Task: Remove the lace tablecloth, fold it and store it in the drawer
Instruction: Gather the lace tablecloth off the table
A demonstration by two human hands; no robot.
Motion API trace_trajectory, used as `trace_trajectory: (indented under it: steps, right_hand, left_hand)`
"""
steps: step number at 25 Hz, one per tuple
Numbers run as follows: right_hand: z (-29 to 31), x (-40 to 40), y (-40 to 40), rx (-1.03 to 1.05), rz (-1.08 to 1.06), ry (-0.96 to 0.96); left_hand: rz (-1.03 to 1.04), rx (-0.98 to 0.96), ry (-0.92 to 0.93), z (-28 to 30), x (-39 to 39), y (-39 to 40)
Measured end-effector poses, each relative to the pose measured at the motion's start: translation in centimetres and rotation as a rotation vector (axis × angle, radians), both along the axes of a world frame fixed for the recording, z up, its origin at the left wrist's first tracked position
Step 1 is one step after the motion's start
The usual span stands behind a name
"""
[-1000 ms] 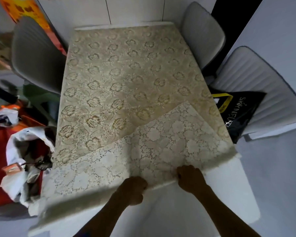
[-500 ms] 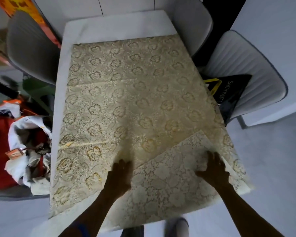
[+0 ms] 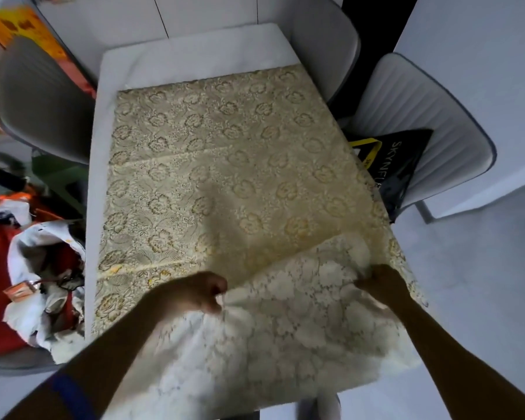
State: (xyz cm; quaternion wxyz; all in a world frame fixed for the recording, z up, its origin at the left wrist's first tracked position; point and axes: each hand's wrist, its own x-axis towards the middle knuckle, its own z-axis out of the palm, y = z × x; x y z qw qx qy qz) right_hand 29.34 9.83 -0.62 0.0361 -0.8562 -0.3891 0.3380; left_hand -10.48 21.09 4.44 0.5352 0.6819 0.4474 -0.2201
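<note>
Both hands have gone from pressing flat to bunching the lace tablecloth [image 3: 300,313]; left hand [image 3: 194,294] and right hand [image 3: 382,283] grip it at the desk [image 3: 194,53] near edge. Folding and storing remain.

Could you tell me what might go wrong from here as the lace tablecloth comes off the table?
1. Both hands, left and right, bunch the lace tablecloth tightly; delicate lace could snag or tear if tugged.
2. A gold patterned cloth lies beneath it; pulling may drag that one askew on the table too.
3. The lace's near end hangs past the table edge and could brush the floor.
</note>
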Motion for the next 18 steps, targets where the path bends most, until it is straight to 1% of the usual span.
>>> trace_trajectory:
  steps: [1,2,4,5,6,7,8,9,10,11,12,13,14,15,16,17,18]
  right_hand:
    - [1.0,0.3,1.7,0.073,-0.032,0.014]
    - [2.0,0.8,3.7,0.189,-0.103,0.026]
    - [4.0,1.3,7.3,0.452,-0.276,0.074]
    - [4.8,1.2,8.4,0.52,-0.3,0.116]
    - [5.0,0.8,8.7,0.558,-0.268,0.15]
    - [5.2,-0.1,8.3,0.554,-0.198,0.119]
    - [4.9,-1.2,7.1,0.531,-0.109,0.069]
    - [4.4,-2.3,5.4,0.497,0.004,0.029]
    - [3.5,-3.5,3.3,0.456,0.145,0.023]
    - [2.7,-4.7,0.8,0.403,0.319,0.014]
    - [1.7,-5.7,-1.8,0.359,0.506,-0.041]
    - [0.5,-6.3,-4.2,0.321,0.674,-0.145]
    - [-0.6,-6.4,-6.0,0.289,0.76,-0.237]
    - [-1.2,-6.4,-6.9,0.223,0.762,-0.294]
    - [-1.5,-6.4,-7.3,0.16,0.699,-0.359]
    - [-1.5,-6.4,-7.3,0.124,0.606,-0.403]
    - [-1.4,-6.5,-7.3,0.112,0.547,-0.443]
  left_hand:
    - [-0.022,0.115,0.002,1.2,0.5,3.0]
    - [0.022,0.277,-0.007,2.2,1.2,5.9]
    - [0.219,0.633,-0.027,3.6,3.0,9.8]
    - [0.284,0.798,0.021,3.5,3.9,10.3]
    - [0.315,0.883,0.061,3.1,4.6,9.6]
    - [0.326,0.88,0.044,2.3,5.2,7.9]
    - [0.305,0.82,-0.006,1.3,5.7,5.3]
    - [0.226,0.746,-0.041,-0.1,5.9,2.2]
    - [0.097,0.674,-0.036,-1.5,5.8,-1.3]
    - [-0.044,0.612,0.008,-3.1,5.5,-4.6]
    - [-0.167,0.556,0.079,-4.6,4.9,-7.4]
    - [-0.263,0.508,0.174,-5.9,4.3,-9.5]
    - [-0.323,0.516,0.228,-6.8,3.9,-11.0]
    - [-0.359,0.547,0.253,-7.1,3.7,-12.0]
    - [-0.355,0.579,0.227,-7.0,3.7,-12.5]
    - [-0.363,0.657,0.192,-7.0,3.8,-12.9]
    - [-0.326,0.728,0.171,-7.0,3.9,-13.3]
